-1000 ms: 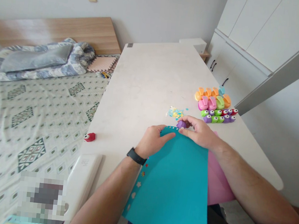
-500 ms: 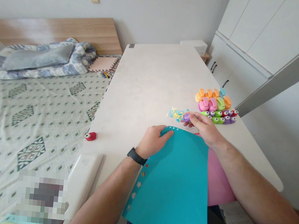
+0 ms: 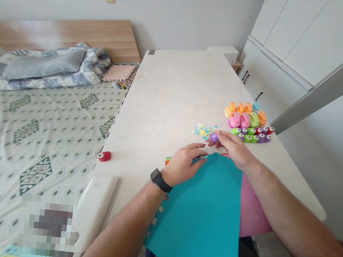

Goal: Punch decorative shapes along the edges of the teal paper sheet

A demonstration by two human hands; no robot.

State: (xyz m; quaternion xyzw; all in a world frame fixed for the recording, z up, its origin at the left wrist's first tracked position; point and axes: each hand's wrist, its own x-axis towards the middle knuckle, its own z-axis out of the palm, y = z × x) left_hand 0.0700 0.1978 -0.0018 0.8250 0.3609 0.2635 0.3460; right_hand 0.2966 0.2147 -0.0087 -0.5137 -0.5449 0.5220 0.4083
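Note:
My right hand [image 3: 230, 146] pinches a small purple craft punch [image 3: 214, 137] between thumb and fingers, above the white table [image 3: 162, 103]. My left hand [image 3: 183, 164], with a black wristwatch [image 3: 160, 180], holds the top edge of a teal paper sheet [image 3: 201, 221]. A pink paper sheet [image 3: 253, 206] lies partly beneath it. Just beyond my right fingers are scattered paper cut-outs [image 3: 202, 130]. Further right, orange, pink and green punches [image 3: 244, 115] stand grouped behind a row of small punches [image 3: 252, 134]. A red punch [image 3: 104, 156] sits apart near the table's left edge.
A patterned bed [image 3: 41, 139] runs along the table's left side, with bunched bedding at its head. White cabinets [image 3: 275, 74] stand to the right. A white box [image 3: 222, 53] sits at the far end, and a white object [image 3: 94, 206] lies at the near left edge.
My left hand has moved right and turned the teal sheet, swinging its punched edge down and left. My right hand keeps hold of the purple punch.

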